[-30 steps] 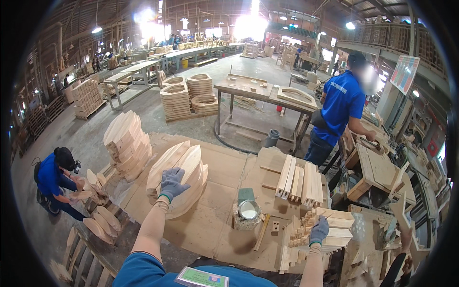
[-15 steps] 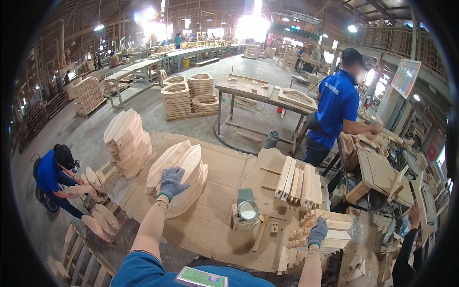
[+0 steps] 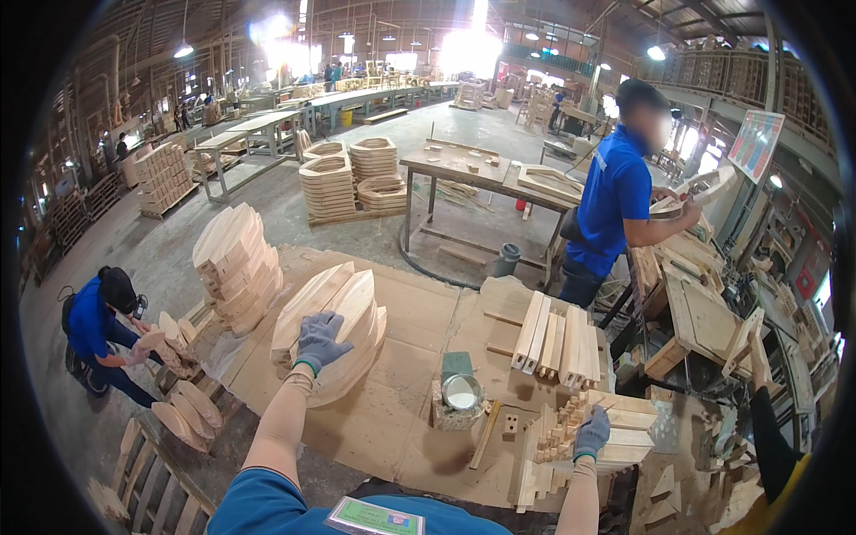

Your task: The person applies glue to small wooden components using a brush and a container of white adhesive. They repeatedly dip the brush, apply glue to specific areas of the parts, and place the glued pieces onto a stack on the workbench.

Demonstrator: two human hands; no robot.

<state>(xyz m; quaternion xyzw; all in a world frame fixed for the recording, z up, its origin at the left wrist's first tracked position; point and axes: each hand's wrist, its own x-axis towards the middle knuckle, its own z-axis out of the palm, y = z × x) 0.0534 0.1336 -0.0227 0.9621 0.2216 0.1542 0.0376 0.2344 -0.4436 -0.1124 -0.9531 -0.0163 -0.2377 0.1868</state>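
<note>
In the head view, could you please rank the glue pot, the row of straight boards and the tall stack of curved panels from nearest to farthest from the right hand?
From the right hand:
1. Glue pot, to its left on the bench.
2. Row of straight boards, beyond it on the bench.
3. Tall stack of curved panels, far left.

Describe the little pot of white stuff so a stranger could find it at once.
On the big board-covered workbench, look between the gloved left hand and right hand. The small round pot sits there, the only container among wood, filled with white.

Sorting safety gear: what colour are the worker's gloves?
Grey-blue, on both the left hand and right hand; head view.
</note>
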